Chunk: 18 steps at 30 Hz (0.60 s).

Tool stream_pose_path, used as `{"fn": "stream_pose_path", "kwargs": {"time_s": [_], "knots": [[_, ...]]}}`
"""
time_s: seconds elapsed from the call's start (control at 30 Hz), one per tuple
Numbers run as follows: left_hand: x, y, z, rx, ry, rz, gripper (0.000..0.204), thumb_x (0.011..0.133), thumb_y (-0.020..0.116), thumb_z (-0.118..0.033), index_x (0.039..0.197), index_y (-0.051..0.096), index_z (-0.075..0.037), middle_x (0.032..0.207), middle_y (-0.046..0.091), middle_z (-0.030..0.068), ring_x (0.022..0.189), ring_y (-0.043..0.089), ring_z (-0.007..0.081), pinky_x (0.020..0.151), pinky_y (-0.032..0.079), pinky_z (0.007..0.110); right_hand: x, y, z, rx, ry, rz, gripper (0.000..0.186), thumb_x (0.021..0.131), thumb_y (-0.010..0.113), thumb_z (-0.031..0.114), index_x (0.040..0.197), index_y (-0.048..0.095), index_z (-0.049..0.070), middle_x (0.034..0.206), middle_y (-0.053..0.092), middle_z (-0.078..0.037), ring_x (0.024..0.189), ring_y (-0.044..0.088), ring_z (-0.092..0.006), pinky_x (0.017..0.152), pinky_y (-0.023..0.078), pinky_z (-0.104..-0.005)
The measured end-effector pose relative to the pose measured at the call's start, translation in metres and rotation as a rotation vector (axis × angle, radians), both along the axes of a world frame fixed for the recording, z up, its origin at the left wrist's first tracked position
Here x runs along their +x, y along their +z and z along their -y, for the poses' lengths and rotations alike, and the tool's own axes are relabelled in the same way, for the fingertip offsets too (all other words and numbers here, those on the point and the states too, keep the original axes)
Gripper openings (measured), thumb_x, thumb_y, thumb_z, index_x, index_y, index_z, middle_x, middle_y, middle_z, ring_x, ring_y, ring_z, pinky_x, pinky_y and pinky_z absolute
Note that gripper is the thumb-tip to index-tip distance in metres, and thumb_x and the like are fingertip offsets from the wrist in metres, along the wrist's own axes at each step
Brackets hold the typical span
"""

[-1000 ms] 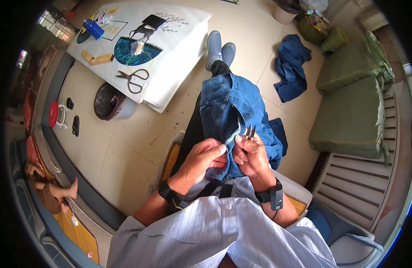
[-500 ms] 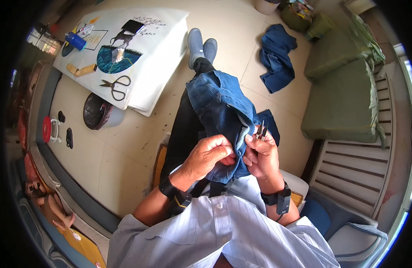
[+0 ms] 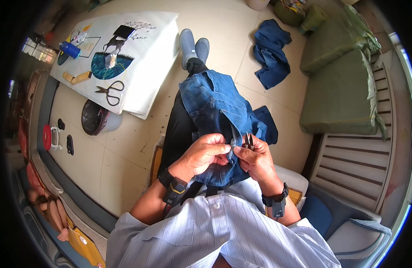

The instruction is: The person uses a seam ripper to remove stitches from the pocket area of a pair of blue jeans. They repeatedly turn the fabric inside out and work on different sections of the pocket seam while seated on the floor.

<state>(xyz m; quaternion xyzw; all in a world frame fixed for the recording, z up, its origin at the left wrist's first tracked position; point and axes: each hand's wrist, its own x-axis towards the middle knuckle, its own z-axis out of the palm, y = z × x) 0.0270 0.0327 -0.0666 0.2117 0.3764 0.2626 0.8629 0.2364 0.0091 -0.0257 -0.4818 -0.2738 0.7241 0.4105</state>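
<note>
Blue denim jeans (image 3: 210, 96) lie bunched across my lap and thighs. My left hand (image 3: 205, 154) is closed, thumb and fingertips pinching a folded edge of the denim. Close beside it, my right hand (image 3: 257, 161) grips the same edge between thumb and finger. Small thread snips (image 3: 249, 140) are tucked in my right hand, with their pointed metal blades sticking up past the fingers. The handle of the snips is mostly hidden by the hand. Both hands nearly meet at the fold.
Another pair of jeans (image 3: 272, 53) lies on the tiled floor. At the left, a covered table (image 3: 145, 67) bears scissors (image 3: 111, 93), a blue bottle (image 3: 70, 49) and a phone-like black object (image 3: 124, 31). A waste bin (image 3: 108, 123) stands under its edge. Green-covered cushions (image 3: 337, 94) sit on a slatted bench.
My hands have drawn closer together along the denim edge, the right one moving left and slightly down with the snips. The whole view has shifted a little.
</note>
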Motion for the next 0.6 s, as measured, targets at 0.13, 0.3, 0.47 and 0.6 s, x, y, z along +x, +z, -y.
{"fn": "stream_pose_path", "kwargs": {"time_s": [0.13,0.3,0.47,0.6], "knots": [[0.005,-0.005,0.002,0.048,0.178,-0.064,0.01,0.102,0.07,-0.013,0.096,0.062,-0.012,0.091,0.065,0.0006,0.086,0.069,0.0167,0.082,0.061,0.039,-0.002,0.0,-0.001,0.064,-0.146,0.077,0.013,0.099,0.071,0.003,0.094,0.061,0.01,0.064,0.049,0.007,0.046,0.04,-0.0027,0.042,0.032,-0.0233],[-0.008,0.014,0.004,0.071,0.485,0.123,0.004,0.101,0.064,-0.006,0.101,0.062,-0.01,0.103,0.073,0.0096,0.089,0.069,0.0246,0.092,0.056,0.047,0.002,0.013,-0.01,0.062,-0.198,-0.106,0.009,0.099,0.071,0.003,0.1,0.064,0.008,0.069,0.057,0.004,0.047,0.042,-0.0028,0.042,0.032,-0.0229],[-0.022,0.039,0.022,0.114,0.615,0.264,0.003,0.102,0.064,-0.009,0.101,0.061,-0.009,0.102,0.073,0.0106,0.095,0.069,0.0248,0.091,0.056,0.045,-0.015,0.017,-0.005,0.063,-0.188,-0.303,0.008,0.1,0.07,0.002,0.104,0.065,0.006,0.074,0.064,0.0,0.046,0.041,-0.0037,0.042,0.032,-0.0234],[-0.037,0.05,0.038,0.137,0.693,0.331,0.003,0.102,0.064,-0.008,0.101,0.061,-0.007,0.105,0.074,0.014,0.096,0.071,0.0258,0.092,0.058,0.045,-0.036,0.02,0.001,-0.023,-0.131,-0.408,0.005,0.101,0.069,0.003,0.103,0.066,0.006,0.073,0.062,-0.002,0.047,0.043,-0.0058,0.042,0.034,-0.0249]]}}
